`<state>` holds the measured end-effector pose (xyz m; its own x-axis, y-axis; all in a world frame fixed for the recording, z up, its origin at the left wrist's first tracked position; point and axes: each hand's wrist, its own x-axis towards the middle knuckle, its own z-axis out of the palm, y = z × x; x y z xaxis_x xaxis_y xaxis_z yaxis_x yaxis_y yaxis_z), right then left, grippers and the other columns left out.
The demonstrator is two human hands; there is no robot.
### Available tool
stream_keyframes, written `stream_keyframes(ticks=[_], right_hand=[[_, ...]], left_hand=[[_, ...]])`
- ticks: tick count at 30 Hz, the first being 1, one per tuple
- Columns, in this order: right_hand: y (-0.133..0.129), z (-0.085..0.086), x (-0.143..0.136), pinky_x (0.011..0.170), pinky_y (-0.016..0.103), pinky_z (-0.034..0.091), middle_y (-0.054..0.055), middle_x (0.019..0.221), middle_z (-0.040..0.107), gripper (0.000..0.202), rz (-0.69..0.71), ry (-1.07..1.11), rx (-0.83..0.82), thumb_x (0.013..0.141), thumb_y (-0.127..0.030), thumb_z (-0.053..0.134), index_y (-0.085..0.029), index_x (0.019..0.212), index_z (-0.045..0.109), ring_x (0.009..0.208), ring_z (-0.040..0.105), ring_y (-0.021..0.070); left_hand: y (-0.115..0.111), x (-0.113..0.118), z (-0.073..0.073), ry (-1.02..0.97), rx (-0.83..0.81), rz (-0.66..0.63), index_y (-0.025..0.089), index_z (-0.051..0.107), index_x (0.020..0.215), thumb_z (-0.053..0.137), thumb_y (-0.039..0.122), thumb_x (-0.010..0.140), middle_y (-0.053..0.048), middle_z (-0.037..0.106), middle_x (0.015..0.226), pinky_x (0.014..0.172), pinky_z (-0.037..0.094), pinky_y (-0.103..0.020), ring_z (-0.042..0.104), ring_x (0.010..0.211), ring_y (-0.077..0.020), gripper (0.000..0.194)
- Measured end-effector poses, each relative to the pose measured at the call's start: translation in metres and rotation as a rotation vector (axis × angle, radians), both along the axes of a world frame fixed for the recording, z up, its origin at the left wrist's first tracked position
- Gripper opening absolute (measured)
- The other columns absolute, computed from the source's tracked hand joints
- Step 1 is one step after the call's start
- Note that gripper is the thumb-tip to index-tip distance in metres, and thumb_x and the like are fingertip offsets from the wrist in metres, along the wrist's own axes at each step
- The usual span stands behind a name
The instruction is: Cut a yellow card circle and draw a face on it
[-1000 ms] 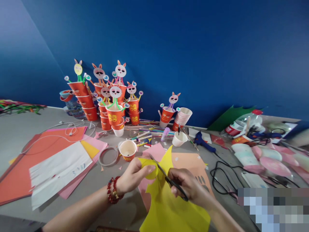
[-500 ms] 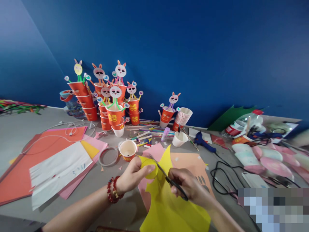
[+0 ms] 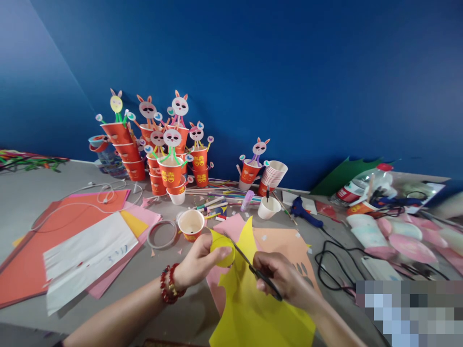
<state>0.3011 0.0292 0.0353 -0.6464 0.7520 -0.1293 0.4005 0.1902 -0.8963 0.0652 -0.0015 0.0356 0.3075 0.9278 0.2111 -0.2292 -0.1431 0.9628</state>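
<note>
My left hand (image 3: 202, 262), with red beads at its wrist, pinches yellow paper (image 3: 260, 308) by a rounded part marked with a drawn circle (image 3: 223, 257). The thumb lies on top of that part; the fingers beneath are mostly hidden. My right hand (image 3: 277, 274) is closed around the black handles of a pair of scissors (image 3: 249, 264). Their blades point up and left, beside the edge of the rounded part. The rest of the yellow sheet hangs below the scissors toward me, with curved cut-outs along its edges.
Beyond my hands stand a paper cup (image 3: 191, 224), a roll of tape (image 3: 162, 234) and a white cup (image 3: 269, 207) holding a pen. Stacked red cups with rabbit figures (image 3: 170, 168) line the wall. A blue glue gun (image 3: 304, 212) and its cable lie right; coloured sheets (image 3: 90, 207) lie left.
Almost nothing differs. Both hands keep their grip on the paper and the scissors, and the whole view has shifted very slightly.
</note>
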Motion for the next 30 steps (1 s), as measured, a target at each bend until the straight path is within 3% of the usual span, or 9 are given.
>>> stream_keyframes(ticks=[12,18,23,30], right_hand=[[0.001,0.010,-0.007,0.043,0.019,0.027,-0.009,0.053,0.037,0.061,0.068,0.150,-0.242,0.067,-0.071,0.075,-0.022,0.064,0.038,0.045,0.034,0.0065],[0.001,0.004,-0.006,0.041,0.018,0.035,-0.009,0.056,0.034,0.060,0.045,0.176,-0.246,0.068,-0.065,0.078,-0.022,0.063,0.036,0.044,0.037,0.0061],[0.002,-0.005,-0.005,0.042,0.019,0.041,-0.008,0.059,0.037,0.062,0.049,0.214,-0.217,0.068,-0.072,0.074,-0.022,0.063,0.037,0.044,0.042,0.0070],[0.002,-0.007,-0.004,0.041,0.018,0.034,-0.008,0.055,0.041,0.059,0.052,0.168,-0.145,0.072,-0.071,0.071,-0.021,0.065,0.039,0.044,0.046,0.0083]], left_hand=[[0.003,-0.002,-0.003,0.098,0.021,-0.069,0.011,0.061,0.071,0.053,0.045,0.096,-0.006,0.059,0.068,0.059,0.044,-0.023,0.053,0.061,-0.0129,0.043],[0.002,-0.001,-0.001,0.093,0.036,-0.069,0.011,0.061,0.071,0.054,0.043,0.097,-0.005,0.061,0.068,0.059,0.044,-0.022,0.053,0.061,-0.0124,0.041],[0.002,-0.001,0.001,0.041,-0.002,-0.093,0.011,0.063,0.073,0.055,0.043,0.096,-0.006,0.063,0.069,0.059,0.044,-0.022,0.054,0.061,-0.0123,0.040],[0.001,-0.001,0.004,0.017,-0.041,-0.106,0.011,0.063,0.074,0.057,0.046,0.094,-0.005,0.061,0.069,0.060,0.042,-0.023,0.053,0.060,-0.0122,0.041]])
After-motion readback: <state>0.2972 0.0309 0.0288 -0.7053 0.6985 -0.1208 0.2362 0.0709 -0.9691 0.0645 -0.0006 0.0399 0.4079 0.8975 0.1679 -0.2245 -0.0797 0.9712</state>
